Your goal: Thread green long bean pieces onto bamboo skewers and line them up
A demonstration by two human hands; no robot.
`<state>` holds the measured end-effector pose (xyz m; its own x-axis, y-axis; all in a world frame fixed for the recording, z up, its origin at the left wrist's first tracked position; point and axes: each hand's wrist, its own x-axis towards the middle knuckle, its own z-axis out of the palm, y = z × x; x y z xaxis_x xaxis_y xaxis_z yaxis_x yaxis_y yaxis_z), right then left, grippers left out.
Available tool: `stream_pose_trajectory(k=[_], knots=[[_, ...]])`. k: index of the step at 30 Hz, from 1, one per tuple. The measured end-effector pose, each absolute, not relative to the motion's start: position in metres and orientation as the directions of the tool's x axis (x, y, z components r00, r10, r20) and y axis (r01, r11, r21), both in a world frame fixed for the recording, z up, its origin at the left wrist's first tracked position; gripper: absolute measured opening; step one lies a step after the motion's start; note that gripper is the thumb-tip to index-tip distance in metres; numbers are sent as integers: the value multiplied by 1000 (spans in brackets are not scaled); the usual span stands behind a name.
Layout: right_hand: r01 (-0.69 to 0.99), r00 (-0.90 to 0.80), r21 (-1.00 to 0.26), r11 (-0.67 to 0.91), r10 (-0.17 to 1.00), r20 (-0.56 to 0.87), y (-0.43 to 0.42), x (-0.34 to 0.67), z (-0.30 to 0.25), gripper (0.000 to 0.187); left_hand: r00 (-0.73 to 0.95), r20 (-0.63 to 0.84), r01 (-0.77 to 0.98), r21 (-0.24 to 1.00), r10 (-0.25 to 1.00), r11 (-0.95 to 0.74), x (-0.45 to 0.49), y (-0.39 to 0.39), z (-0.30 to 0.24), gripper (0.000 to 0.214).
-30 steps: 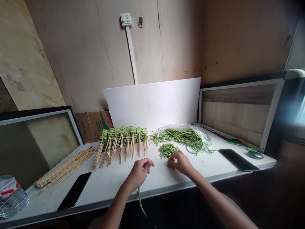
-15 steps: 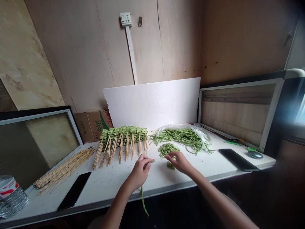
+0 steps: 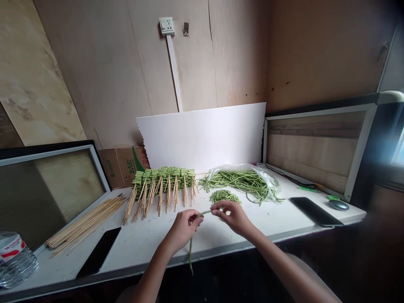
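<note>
Both hands work at the front edge of the table (image 3: 142, 242). L hand (image 3: 183, 227) is closed around 1 long bean (image 3: 190, 252), thumb & forefinger pinching it near its top; the rest of the bean hangs off the table edge toward the floor, prob. because it is too long to lie flat in the free space. R hand (image 3: 235, 216) pinches the bean's tip w/ fingertips, other fingers loosely curled, so a short stretch runs taut between the 2 hands, just above the tabletop. Just behind the R hand sits a small pile of cut bean pieces (image 3: 224, 196), near enough to reach w/o moving the arm. Behind that, uncut beans spill from an open plastic bag (image 3: 244, 181), ends facing the person. To the L, a row of skewered bean bundles (image 3: 164, 176) is stacked w/ stick ends fanned toward the person, likely for easy grabbing. Bare skewers (image 3: 85, 225) lie in a loose bundle further L, well apart from the hands. 2 phones lie flat, 1 at L (image 3: 99, 251), 1 at R (image 3: 315, 211), off to the sides. A white board (image 3: 205, 134) leans on the wall behind; a water bottle (image 3: 14, 259) sits at far L.
</note>
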<state>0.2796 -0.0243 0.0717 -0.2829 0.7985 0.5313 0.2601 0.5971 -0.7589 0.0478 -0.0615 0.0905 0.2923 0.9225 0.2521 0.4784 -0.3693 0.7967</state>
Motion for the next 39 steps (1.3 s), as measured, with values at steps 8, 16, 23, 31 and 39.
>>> stream_pose_trajectory(k=[8, 16, 23, 31, 39], knots=[[252, -372, -722, 645, 753, 543, -38, 276, 82, 29, 303, 315, 493, 756, 900, -430, 51, -68, 99, 40], [289, -381, -589, 755, 655, 652, -47, 268, 85, 16, 382, 345, 432, 754, 857, -495, 59, -76, 101, 44], [236, -474, -569, 788, 605, 640, -48, 267, 83, 19, 477, 317, 414, 742, 820, -528, 59, -74, 95, 37], [256, -446, -630, 734, 667, 597, -30, 288, 85, 14, 349, 359, 466, 736, 866, -492, 46, -65, 92, 38], [641, -315, -546, 540, 833, 455, 18, 313, 33, 23, 324, 279, 504, 758, 904, -414, 45, -60, 85, 46]])
